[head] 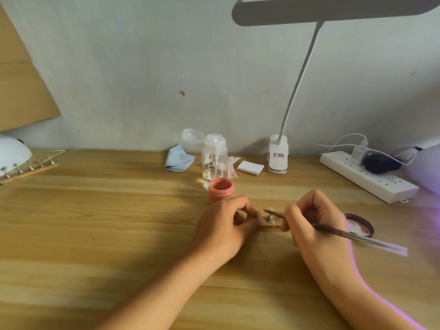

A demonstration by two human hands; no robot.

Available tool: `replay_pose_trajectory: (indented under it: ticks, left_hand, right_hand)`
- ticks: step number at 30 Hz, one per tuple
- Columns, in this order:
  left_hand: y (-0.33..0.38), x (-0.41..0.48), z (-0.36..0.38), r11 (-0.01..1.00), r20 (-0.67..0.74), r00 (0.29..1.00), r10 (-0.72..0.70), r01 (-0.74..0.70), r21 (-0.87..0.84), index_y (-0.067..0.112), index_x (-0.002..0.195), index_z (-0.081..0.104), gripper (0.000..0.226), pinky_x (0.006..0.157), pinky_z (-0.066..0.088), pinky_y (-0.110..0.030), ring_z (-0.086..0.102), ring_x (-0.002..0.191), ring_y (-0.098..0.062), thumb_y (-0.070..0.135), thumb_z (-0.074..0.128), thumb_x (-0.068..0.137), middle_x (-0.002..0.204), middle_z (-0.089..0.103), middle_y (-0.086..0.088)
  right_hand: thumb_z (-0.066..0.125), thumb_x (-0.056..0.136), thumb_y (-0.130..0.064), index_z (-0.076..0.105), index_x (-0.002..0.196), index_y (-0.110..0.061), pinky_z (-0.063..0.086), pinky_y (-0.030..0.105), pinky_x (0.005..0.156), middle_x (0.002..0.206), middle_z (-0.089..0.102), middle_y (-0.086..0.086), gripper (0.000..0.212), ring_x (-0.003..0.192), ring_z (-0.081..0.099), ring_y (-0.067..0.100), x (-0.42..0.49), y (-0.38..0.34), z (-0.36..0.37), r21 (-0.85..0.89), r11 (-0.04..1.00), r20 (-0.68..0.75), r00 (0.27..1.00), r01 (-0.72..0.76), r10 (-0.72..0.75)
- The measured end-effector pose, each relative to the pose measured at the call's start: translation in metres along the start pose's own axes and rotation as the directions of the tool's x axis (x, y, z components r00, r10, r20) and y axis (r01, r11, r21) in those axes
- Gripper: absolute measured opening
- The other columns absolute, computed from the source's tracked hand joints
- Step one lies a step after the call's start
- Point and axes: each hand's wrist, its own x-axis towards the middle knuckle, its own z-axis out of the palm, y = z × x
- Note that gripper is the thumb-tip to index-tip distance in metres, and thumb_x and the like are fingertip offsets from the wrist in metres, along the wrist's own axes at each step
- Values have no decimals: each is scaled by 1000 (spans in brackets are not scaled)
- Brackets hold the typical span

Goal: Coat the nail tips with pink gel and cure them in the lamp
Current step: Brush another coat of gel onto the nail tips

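Right hand (312, 220) grips a brush (338, 232), bristles at a nail tip (270, 210); left hand (228, 222) pinches the wooden holder strip (269, 226) beside the open pink gel jar (221, 189).

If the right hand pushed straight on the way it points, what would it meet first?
Probably the nail tip on its stand, at the end of the brush the right hand holds; the left hand lies just beyond. Depth is unclear.

Pink gel jar (220, 189) stands open, upright
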Motion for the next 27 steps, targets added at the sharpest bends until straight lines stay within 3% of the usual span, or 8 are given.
replay_pose_trajectory:
  ticks: [3,6,10,13,15,19,27]
  left_hand:
    - [2,-1,-1,999,-11,1000,11,-10,50,34,73,63,16,62,47,-24,56,64,-1,39,76,83,69,61,12]
    - [3,-2,-1,994,-16,999,39,-37,99,33,78,64,13,62,48,-23,58,69,-1,38,75,83,76,63,14]
    - [4,-2,-1,994,-25,999,32,-29,101,35,79,64,13,60,46,-20,60,68,1,37,76,82,72,62,25]
    - [4,-2,-1,996,-4,999,40,-40,76,34,80,65,11,66,51,-26,62,70,0,35,76,83,80,68,24]
    - [4,-2,-1,996,0,998,56,-56,62,34,80,66,11,67,51,-27,61,72,-2,33,76,83,82,67,25]
    - [4,-1,-2,996,8,997,72,-72,56,38,74,63,18,57,36,-15,55,65,0,31,78,84,77,62,35]
    - [4,-1,-2,994,-5,995,96,-95,59,40,66,55,33,52,33,-11,48,55,3,24,79,83,60,52,40]
  right_hand:
    - [62,91,-34,52,73,-10,39,32,52,58,64,9,32,45,48,8,-2,-5,0,97,995,-23,1000,7,-5]
    - [62,86,-45,55,73,-11,39,24,44,50,58,8,37,40,45,8,-1,-8,1,103,994,2,1000,-24,24]
    - [65,85,-43,65,75,-16,42,20,44,56,64,6,28,43,49,8,-1,-6,0,69,997,21,999,24,-26]
    - [63,89,-39,63,84,-21,43,23,46,60,65,6,19,45,50,8,-1,-4,0,58,997,11,999,51,-52]
    - [64,91,-34,54,90,-24,48,31,51,63,66,6,13,47,54,9,-1,-1,0,39,998,-1,999,41,-41]
    - [68,83,-32,51,77,-22,52,51,58,65,67,3,20,56,60,19,0,0,1,-53,998,9,1000,25,-25]
    - [67,81,-31,53,72,-13,51,49,63,63,66,10,24,64,61,30,4,4,3,-104,994,39,999,-14,18]
